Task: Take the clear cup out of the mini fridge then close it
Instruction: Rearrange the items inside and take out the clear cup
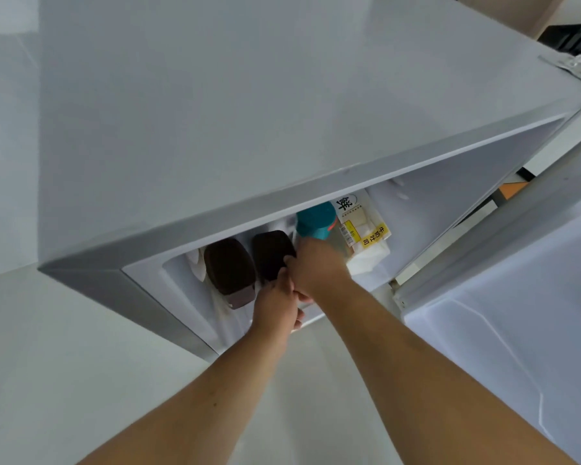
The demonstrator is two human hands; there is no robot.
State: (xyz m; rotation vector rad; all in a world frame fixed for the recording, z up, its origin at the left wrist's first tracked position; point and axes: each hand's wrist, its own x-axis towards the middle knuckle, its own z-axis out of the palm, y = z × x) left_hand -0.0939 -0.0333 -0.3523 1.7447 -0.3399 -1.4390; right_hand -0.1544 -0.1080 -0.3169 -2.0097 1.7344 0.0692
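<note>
I look down on a grey mini fridge (249,112) whose door (517,297) is swung open to the right. Inside stands a clear cup with a teal lid (316,219). My right hand (316,270) wraps around the cup's body just under the lid. My left hand (277,303) reaches in beside it at the cup's lower part, fingers curled against it. The cup's clear body is mostly hidden by my hands.
Two dark brown rounded items (230,266) stand left of the cup inside the fridge. A white bread package with a yellow label (366,229) sits right of it. Pale floor (47,364) lies below and to the left.
</note>
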